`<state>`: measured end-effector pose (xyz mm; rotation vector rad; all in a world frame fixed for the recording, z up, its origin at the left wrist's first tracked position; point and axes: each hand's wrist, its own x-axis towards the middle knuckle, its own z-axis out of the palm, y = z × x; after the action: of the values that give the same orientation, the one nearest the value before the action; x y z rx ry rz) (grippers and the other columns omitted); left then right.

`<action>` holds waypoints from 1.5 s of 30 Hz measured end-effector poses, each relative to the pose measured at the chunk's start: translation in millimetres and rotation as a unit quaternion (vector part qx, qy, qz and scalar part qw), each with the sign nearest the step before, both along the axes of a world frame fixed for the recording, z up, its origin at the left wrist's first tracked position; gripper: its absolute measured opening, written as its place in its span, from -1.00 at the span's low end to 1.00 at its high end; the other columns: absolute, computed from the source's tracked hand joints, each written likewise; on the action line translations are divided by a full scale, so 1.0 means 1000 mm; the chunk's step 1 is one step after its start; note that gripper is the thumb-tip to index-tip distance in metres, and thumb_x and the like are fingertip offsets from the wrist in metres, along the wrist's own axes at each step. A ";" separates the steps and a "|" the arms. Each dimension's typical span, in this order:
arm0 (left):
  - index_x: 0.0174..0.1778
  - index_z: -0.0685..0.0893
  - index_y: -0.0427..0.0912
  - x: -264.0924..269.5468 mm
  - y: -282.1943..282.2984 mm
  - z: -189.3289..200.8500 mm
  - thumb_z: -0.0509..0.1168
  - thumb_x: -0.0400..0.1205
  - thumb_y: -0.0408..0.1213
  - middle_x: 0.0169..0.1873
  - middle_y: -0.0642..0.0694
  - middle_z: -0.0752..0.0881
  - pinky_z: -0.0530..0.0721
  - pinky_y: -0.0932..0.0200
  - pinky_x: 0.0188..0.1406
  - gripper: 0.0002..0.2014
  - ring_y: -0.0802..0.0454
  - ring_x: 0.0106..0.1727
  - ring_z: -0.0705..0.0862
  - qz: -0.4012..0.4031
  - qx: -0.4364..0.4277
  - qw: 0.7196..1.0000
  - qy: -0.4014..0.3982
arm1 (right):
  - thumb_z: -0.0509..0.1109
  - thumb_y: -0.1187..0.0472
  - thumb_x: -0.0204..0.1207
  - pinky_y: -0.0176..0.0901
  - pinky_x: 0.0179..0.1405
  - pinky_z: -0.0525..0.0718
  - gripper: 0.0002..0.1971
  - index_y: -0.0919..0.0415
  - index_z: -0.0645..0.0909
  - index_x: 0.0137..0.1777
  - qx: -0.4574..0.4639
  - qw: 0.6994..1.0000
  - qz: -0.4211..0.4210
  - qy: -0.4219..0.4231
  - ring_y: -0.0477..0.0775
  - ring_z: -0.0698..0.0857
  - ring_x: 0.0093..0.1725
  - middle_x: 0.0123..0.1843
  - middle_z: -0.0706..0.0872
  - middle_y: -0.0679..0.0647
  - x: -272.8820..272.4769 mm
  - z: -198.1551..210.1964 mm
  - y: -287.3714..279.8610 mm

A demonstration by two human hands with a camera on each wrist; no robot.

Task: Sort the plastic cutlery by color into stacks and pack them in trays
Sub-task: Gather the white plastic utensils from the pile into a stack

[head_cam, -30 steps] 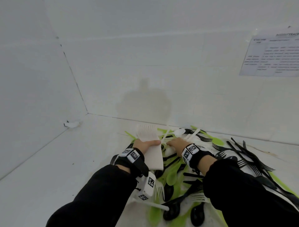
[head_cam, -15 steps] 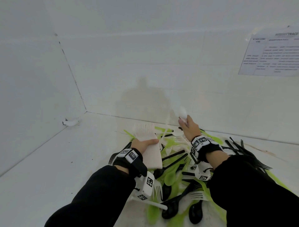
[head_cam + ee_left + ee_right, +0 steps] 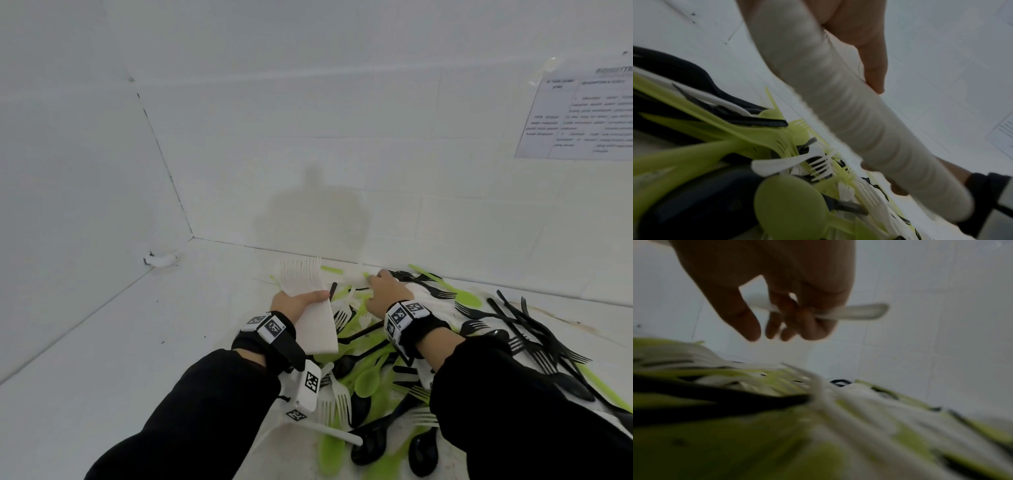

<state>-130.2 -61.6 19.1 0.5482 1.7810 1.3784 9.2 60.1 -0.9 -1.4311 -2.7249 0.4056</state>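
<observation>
My left hand (image 3: 297, 302) grips a thick stack of white forks (image 3: 310, 308), tines pointing toward the far wall; the left wrist view shows the stack (image 3: 849, 113) held between thumb and fingers above the pile. Just to its right, my right hand (image 3: 383, 287) pinches a single white spoon (image 3: 855, 312) in curled fingers, low over the pile near the wall. Mixed green, black and white cutlery (image 3: 376, 370) lies heaped on the white floor under both hands.
Black forks (image 3: 534, 329) and green pieces (image 3: 466, 298) spread out to the right. A white wall stands close behind the pile, with a paper sheet (image 3: 579, 116) taped on it at the right. A small white lump (image 3: 161, 258) sits in the left corner.
My right hand lifted a white spoon up from the pile, then came back down and left, closer to the fork stack. The left hand stayed in place with its stack.
</observation>
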 end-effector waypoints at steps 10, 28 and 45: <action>-0.13 0.64 -0.16 -0.015 -0.011 0.005 0.65 0.19 -0.21 -0.06 -0.24 0.75 0.69 -0.21 0.12 -0.58 -0.23 -0.02 0.72 0.006 0.001 1.000 -0.009 | 0.20 -0.05 0.59 -0.06 -0.01 0.53 -0.69 0.22 0.50 -0.10 -0.038 0.987 0.137 -0.078 0.21 0.63 0.13 -0.04 0.65 0.18 -0.046 -0.015 -0.027; -0.04 0.66 -0.19 -0.004 0.001 -0.005 0.62 -0.11 -0.05 -0.05 -0.23 0.76 0.67 -0.26 0.14 -0.29 -0.24 0.01 0.73 -0.012 0.024 0.999 -0.027 | 0.25 0.32 0.55 -0.15 -0.04 0.53 -0.70 0.35 0.38 0.26 -0.170 0.933 -0.149 0.279 0.24 0.62 0.09 0.25 0.62 0.32 -0.001 0.024 0.021; -0.10 0.69 -0.15 -0.004 0.039 -0.021 0.60 -0.21 0.05 -0.05 -0.25 0.78 0.67 -0.31 0.12 -0.25 -0.27 0.03 0.74 -0.023 0.020 0.999 -0.028 | 0.38 0.06 0.51 -0.15 0.23 0.49 -0.49 0.23 0.44 0.42 -0.050 0.992 -0.108 0.035 0.20 0.56 0.33 0.34 0.60 0.17 0.017 -0.017 0.074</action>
<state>-134.0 -22.8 -1.8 0.5634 1.6890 1.3880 26.6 133.7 -18.0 -1.6795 -2.4935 0.5748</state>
